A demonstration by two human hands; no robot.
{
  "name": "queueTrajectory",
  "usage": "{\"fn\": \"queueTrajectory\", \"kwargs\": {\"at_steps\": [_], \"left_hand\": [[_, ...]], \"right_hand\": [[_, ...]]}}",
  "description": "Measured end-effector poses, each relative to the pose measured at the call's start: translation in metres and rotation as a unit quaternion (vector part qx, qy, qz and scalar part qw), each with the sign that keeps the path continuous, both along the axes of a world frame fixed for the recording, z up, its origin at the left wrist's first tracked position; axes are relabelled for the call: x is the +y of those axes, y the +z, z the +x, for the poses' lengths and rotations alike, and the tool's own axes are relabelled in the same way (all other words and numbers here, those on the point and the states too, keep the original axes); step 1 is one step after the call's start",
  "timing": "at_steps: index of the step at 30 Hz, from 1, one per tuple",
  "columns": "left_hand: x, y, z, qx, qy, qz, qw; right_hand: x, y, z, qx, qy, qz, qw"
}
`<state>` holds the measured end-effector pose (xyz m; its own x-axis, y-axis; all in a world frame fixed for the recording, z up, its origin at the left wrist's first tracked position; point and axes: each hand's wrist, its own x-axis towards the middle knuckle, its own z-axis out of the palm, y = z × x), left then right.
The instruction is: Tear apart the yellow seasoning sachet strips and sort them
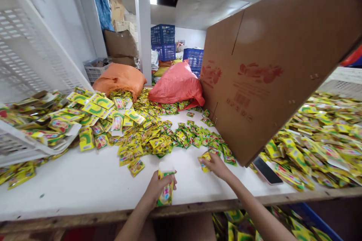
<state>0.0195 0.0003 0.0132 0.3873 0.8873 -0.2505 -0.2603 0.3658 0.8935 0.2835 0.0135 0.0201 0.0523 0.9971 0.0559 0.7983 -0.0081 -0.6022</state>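
The left hand [156, 186] clasps a small box [166, 195], its long axis running up the view, while the right hand [217, 165] pinches between its fingers a packet [204, 163] rightward of and beyond it.

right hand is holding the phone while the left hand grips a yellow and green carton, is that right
Not quite: the right hand holds a small yellow packet. The phone lies apart from it, farther to the right, as the head view shows. The left hand does grip a yellow and green carton.
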Motion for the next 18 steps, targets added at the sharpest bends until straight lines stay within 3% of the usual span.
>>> {"fn": "queueTrajectory", "kwargs": {"at_steps": [3,6,8,14,18], "left_hand": [[0.004,-0.006,0.012,0.022,-0.019,0.035,0.999],[0.004,-0.009,0.020,0.030,-0.033,0.056,0.997],[0.002,-0.009,0.023,0.029,-0.045,0.064,0.997],[-0.001,-0.010,0.017,0.019,-0.085,0.075,0.993],[0.000,-0.008,0.015,0.011,-0.114,0.081,0.990]], "right_hand": [[-0.005,0.015,-0.040,0.106,-0.004,0.035,0.994],[-0.007,0.027,-0.084,0.262,0.014,0.108,0.959],[-0.007,0.029,-0.104,0.295,0.043,0.136,0.945],[-0.005,0.019,-0.110,0.139,0.120,0.192,0.964],[-0.002,0.015,-0.106,0.065,0.105,0.220,0.968]]}}
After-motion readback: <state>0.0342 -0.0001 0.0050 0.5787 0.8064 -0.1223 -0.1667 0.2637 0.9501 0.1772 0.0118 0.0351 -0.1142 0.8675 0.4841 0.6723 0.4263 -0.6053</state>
